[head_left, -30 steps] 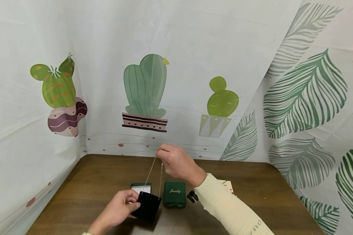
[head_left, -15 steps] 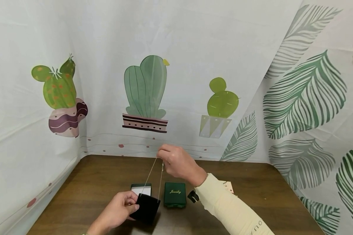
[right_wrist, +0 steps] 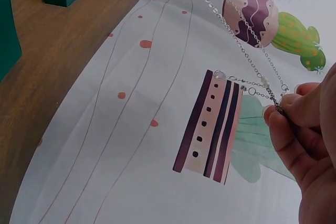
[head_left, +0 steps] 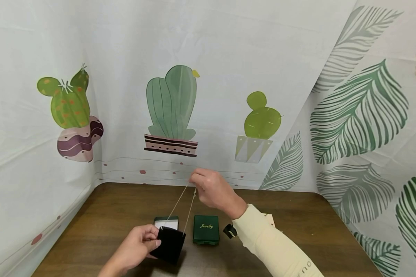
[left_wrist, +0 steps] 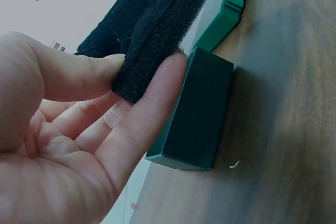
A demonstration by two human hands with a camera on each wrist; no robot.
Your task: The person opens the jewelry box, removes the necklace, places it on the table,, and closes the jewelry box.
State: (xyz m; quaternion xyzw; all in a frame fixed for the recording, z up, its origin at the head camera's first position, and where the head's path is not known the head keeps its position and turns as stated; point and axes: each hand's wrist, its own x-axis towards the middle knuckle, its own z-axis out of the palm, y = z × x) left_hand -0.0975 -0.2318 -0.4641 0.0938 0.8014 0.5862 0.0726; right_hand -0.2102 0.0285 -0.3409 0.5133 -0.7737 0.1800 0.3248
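Between thumb and fingers, my left hand [head_left: 136, 244] pinches one edge of a square black foam pad [head_left: 170, 246]; in the left wrist view its rough foam side [left_wrist: 170, 30] shows. Two strands of a thin necklace [right_wrist: 223, 21] rise from the pad's upper edge. Higher up, my right hand [head_left: 215, 190] pinches the joined ends of that chain, with small rings and a clear bead [right_wrist: 219, 75] dangling by the fingertips. Behind the pad lies an opened dark green box [head_left: 166, 219] with a white inside, partly covered by the pad.
A green box lettered "Jewelry" [head_left: 206, 229] sits right of the pad on the brown wooden table [head_left: 124, 204]. Beside my right sleeve are a small black object [head_left: 230, 231] and a cream printed card [head_left: 270, 219], partly hidden. A cactus-print cloth [head_left: 215, 77] hangs behind.
My right hand has shifted slightly right and up with the chain ends. My left hand and the foam pad have drifted slightly left, so the strands slant more.
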